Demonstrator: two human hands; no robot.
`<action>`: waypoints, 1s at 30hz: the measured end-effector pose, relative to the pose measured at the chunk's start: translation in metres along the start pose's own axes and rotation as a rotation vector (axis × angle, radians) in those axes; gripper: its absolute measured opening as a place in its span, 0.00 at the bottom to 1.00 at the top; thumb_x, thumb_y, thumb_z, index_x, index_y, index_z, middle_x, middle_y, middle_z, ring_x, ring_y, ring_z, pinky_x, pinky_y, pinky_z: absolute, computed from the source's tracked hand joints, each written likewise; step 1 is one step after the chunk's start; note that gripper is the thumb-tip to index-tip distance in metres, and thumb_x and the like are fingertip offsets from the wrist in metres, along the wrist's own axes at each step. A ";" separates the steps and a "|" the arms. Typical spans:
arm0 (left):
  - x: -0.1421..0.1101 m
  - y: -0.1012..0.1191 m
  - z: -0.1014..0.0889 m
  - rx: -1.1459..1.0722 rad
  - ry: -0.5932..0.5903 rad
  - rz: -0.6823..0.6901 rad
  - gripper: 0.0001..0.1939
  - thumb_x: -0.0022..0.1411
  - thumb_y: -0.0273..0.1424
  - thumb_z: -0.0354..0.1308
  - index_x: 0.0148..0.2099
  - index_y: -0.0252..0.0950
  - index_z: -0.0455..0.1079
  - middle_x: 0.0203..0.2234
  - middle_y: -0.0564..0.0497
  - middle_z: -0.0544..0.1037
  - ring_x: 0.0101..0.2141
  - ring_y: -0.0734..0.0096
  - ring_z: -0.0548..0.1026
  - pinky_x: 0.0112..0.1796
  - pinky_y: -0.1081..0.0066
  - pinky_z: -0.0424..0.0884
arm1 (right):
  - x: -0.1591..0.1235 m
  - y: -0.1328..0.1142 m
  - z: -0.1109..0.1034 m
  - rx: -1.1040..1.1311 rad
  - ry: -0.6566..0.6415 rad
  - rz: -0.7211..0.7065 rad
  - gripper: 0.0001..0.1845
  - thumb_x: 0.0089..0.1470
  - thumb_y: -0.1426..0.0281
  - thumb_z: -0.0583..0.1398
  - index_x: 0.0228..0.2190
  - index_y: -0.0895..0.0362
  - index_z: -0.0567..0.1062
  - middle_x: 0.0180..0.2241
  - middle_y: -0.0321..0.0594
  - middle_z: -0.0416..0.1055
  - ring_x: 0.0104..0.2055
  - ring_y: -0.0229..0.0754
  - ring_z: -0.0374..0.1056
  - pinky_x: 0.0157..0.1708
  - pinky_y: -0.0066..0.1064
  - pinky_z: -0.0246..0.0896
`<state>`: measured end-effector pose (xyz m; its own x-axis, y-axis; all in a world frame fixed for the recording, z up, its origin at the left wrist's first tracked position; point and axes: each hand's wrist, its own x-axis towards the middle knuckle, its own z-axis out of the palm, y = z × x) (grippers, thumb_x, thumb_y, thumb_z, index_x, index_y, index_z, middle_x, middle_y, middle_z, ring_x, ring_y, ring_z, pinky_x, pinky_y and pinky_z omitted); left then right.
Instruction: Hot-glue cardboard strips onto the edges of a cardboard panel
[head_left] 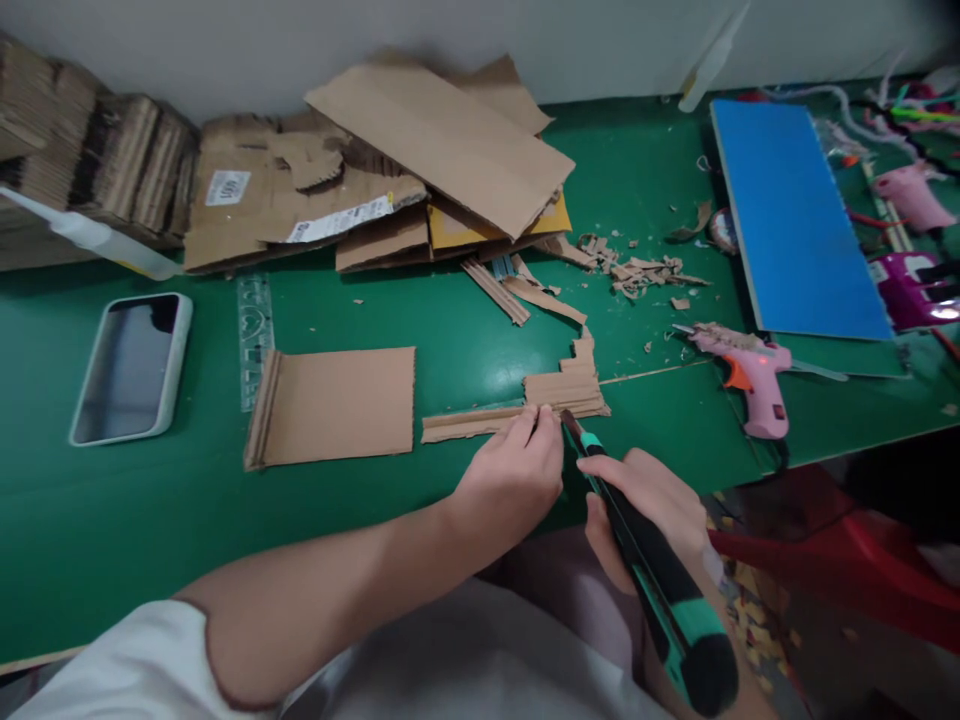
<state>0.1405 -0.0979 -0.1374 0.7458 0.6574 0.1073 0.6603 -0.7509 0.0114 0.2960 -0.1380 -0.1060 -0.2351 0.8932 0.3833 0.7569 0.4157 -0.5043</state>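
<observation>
Presently we find both hands at work near the front edge of the green table (360,312). Left hand (514,470): fingers drawn together, closed on a narrow cardboard strip (465,424) lying on the tabletop, along the lower edge of a stepped corrugated piece (562,388). Right hand (671,505): wrapped firmly about the black-and-green handle of a utility knife (645,555), thumb side toward the blade. Blade tip sits just beside the left fingertips; whether it bites into the card we cannot tell.

Containers: we count two nozzled bottles. One squeeze bottle (112,245) leans at the left, near stacked corrugated card (135,165); translucent, a little yellow low down, its contents unclear to us. A second bottle (705,70) stands tilted by the wall, something yellowish in its lower part. The pink glue gun (757,375), well to the right of the strip, carries a pale stick out of its rear; a small light glows on its body.

Left of the strip we log a flat cardboard panel (349,405) with a ridged left edge, overlapping a clear stencil ruler (255,335); farther left, a phone (133,365). Behind: flattened box pieces (450,140), torn scraps (645,275), and a blue sheet (799,215).
</observation>
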 end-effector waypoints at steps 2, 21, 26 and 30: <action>0.000 0.000 0.002 0.002 0.023 -0.008 0.21 0.64 0.28 0.42 0.55 0.20 0.62 0.50 0.35 0.70 0.51 0.58 0.69 0.47 0.65 0.71 | 0.000 -0.005 0.001 -0.003 -0.008 0.014 0.12 0.45 0.79 0.59 0.35 0.60 0.72 0.25 0.40 0.68 0.25 0.39 0.62 0.26 0.32 0.61; -0.001 -0.001 0.002 0.033 0.086 0.002 0.19 0.63 0.27 0.45 0.53 0.21 0.64 0.49 0.36 0.71 0.49 0.55 0.70 0.45 0.64 0.72 | -0.015 0.013 0.007 0.086 0.195 -0.015 0.14 0.45 0.77 0.59 0.38 0.60 0.73 0.26 0.39 0.66 0.24 0.37 0.60 0.23 0.30 0.59; -0.001 -0.002 0.002 0.034 0.062 0.024 0.20 0.63 0.26 0.45 0.53 0.19 0.63 0.49 0.35 0.71 0.50 0.56 0.69 0.46 0.64 0.71 | -0.013 0.008 0.004 0.084 0.051 0.054 0.11 0.46 0.77 0.59 0.35 0.60 0.73 0.25 0.40 0.66 0.25 0.38 0.60 0.26 0.31 0.60; -0.001 -0.001 0.001 0.033 0.061 0.021 0.20 0.63 0.26 0.45 0.53 0.19 0.64 0.49 0.34 0.71 0.50 0.56 0.69 0.46 0.64 0.72 | -0.012 0.008 0.003 0.092 0.018 0.003 0.14 0.45 0.78 0.60 0.37 0.61 0.73 0.26 0.40 0.68 0.26 0.38 0.60 0.26 0.31 0.60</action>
<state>0.1392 -0.0972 -0.1389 0.7535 0.6356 0.1680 0.6477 -0.7616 -0.0238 0.3035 -0.1451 -0.1172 -0.2210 0.8918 0.3949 0.6985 0.4273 -0.5741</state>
